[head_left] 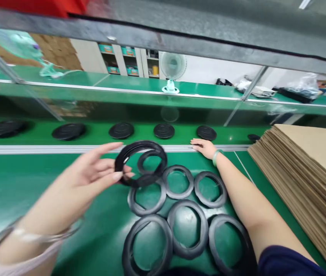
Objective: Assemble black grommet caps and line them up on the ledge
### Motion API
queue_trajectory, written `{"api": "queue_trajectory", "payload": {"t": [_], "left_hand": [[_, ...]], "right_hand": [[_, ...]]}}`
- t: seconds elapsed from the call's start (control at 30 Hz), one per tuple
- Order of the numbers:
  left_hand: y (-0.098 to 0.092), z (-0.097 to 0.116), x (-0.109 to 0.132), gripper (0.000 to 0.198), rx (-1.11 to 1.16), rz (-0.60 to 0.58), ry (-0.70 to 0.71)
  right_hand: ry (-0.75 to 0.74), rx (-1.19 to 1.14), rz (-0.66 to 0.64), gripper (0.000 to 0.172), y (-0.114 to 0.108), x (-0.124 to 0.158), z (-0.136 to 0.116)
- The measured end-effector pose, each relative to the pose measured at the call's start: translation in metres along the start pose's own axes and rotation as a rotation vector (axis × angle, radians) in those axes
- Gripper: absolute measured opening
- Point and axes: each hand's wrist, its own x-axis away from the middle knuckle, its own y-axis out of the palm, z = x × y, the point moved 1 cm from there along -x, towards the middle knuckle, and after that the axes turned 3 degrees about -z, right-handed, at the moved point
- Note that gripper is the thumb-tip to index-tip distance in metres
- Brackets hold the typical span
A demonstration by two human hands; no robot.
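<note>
My left hand [92, 174] is raised over the green table and pinches a black rubber ring [140, 163] at its left edge, holding it tilted above the others. Several more black rings [177, 214] lie flat in rows on the table just below and to the right. My right hand [205, 147] stretches forward and rests with fingers flat on the metal strip [36, 149] at the edge of the conveyor, near a black disc [206, 132]. It holds nothing.
Several black discs [121, 130] sit in a row on the green conveyor belt beyond the strip. A tall stack of flat cardboard sheets [309, 168] fills the right side. A small fan [171, 71] stands on the far shelf.
</note>
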Motion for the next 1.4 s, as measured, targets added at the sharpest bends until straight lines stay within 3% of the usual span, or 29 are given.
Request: {"api": "queue_trajectory", "payload": {"t": [0.1, 0.23, 0.43, 0.63, 0.8, 0.93, 1.03, 1.13, 1.27, 1.4], "left_hand": [[0.033, -0.014, -0.011, 0.061, 0.314, -0.17, -0.138], [0.054, -0.036, -0.014, 0.05, 0.468, -0.246, -0.266], [0.057, -0.042, -0.011, 0.05, 0.495, -0.288, -0.262], [0.062, -0.039, -0.011, 0.033, 0.493, -0.316, -0.255], [0.062, -0.04, -0.013, 0.029, 0.466, -0.284, -0.324], [0.062, -0.044, -0.015, 0.023, 0.497, -0.193, -0.37], [0.062, -0.045, -0.015, 0.036, 0.456, -0.233, -0.37], [0.061, -0.045, -0.012, 0.053, 0.356, -0.362, -0.323], [0.064, -0.051, -0.007, 0.069, 0.323, -0.399, -0.266], [0.068, -0.057, -0.006, 0.068, 0.343, -0.326, -0.233]], "right_hand": [[-0.005, -0.016, -0.007, 0.024, 0.0, 0.0, 0.004], [-0.003, -0.023, -0.019, 0.025, 0.0, 0.001, 0.007], [0.008, -0.033, -0.031, 0.024, 0.0, 0.002, 0.007], [0.016, -0.037, -0.027, 0.023, 0.0, 0.001, 0.001], [0.027, -0.033, -0.024, 0.024, 0.0, 0.001, -0.002], [0.04, -0.03, -0.012, 0.023, 0.0, 0.001, -0.005], [0.046, -0.026, -0.003, 0.022, 0.0, 0.0, -0.008], [0.055, -0.017, 0.014, 0.023, 0.002, 0.0, -0.012], [0.113, 0.025, 0.114, 0.02, -0.006, 0.002, -0.009], [0.302, 0.133, 0.435, 0.021, -0.043, 0.013, 0.015]]}}
